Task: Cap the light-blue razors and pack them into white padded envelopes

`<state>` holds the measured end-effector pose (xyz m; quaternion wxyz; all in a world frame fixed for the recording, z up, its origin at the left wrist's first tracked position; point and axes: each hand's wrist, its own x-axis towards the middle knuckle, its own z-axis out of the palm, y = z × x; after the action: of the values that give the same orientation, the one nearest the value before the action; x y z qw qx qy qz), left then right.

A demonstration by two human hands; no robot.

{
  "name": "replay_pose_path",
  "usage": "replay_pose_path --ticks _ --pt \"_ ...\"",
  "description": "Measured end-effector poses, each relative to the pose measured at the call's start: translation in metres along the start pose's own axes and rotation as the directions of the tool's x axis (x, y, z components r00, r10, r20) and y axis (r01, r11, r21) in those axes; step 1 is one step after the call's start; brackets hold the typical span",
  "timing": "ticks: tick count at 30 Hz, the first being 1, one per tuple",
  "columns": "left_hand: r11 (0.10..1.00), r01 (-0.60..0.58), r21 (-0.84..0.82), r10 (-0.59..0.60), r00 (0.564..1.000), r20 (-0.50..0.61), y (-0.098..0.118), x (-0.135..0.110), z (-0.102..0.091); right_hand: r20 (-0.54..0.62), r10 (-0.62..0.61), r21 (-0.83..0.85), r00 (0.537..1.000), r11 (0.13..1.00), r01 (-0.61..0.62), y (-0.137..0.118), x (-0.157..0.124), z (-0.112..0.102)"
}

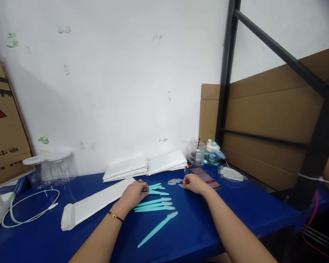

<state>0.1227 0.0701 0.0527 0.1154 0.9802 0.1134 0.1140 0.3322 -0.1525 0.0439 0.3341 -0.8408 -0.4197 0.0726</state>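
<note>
Several turquoise eyebrow razors (157, 231) lie on the blue table, most of them in a loose row and one by itself nearer me. My left hand (135, 191) is at the far end of the row, its fingers closed around the handle end of a razor (161, 193); the fingertips are partly hidden. To the right, my right hand (193, 182) pinches at a small clear plastic cap (181, 186). Beside those fingers is a little pile of similar clear caps (174, 181).
A long white padded mailer (95, 204) lies left of my left hand. Stacked white mailers (126, 168) rest against the wall. A phone (205, 177), a plastic cup (196, 153), a teal bottle (212, 155) and a coiled cable (232, 174) sit right. Clear jars (60, 170) stand left.
</note>
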Motion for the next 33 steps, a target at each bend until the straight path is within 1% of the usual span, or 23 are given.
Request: replay_pose_path --ticks 4,7,10,13,16,21,25,30,33 --pt "1.000 0.012 -0.016 -0.013 1.000 -0.014 -0.001 0.001 0.002 -0.002 -0.049 0.085 0.999 0.995 0.049 -0.006 -0.001 0.002" --pt "0.997 0.009 -0.072 -0.012 0.999 -0.035 0.001 0.002 0.001 0.023 -0.107 0.180 0.994 0.978 0.101 -0.017 -0.003 0.005" --pt "0.988 0.015 -0.152 -0.023 0.999 -0.047 0.006 0.003 0.000 0.046 -0.192 0.332 0.980 0.929 0.166 -0.029 -0.005 0.009" --pt "0.983 0.009 -0.184 -0.018 0.999 -0.044 0.008 0.004 -0.001 0.058 -0.238 0.453 0.970 0.872 0.187 -0.036 -0.007 0.013" --pt "0.982 0.007 -0.186 -0.014 0.999 -0.036 0.010 0.003 -0.001 0.068 -0.244 0.460 0.967 0.868 0.187 -0.041 -0.008 0.016" --pt "0.984 0.010 -0.180 -0.015 0.999 -0.030 0.016 0.001 -0.002 0.077 -0.266 0.420 0.961 0.883 0.211 -0.047 -0.011 0.021" --pt "0.981 -0.017 -0.191 0.012 1.000 -0.027 0.020 0.000 -0.003 0.105 -0.287 0.428 0.952 0.878 0.217 -0.048 -0.011 0.024" --pt "0.983 0.008 -0.182 -0.016 0.999 -0.044 0.015 0.000 -0.007 0.067 -0.262 0.436 0.963 0.876 0.208 -0.041 -0.008 0.019" --pt "0.982 0.007 -0.189 -0.016 0.999 -0.049 0.012 0.001 -0.008 0.069 -0.266 0.454 0.962 0.867 0.207 -0.041 -0.008 0.018"
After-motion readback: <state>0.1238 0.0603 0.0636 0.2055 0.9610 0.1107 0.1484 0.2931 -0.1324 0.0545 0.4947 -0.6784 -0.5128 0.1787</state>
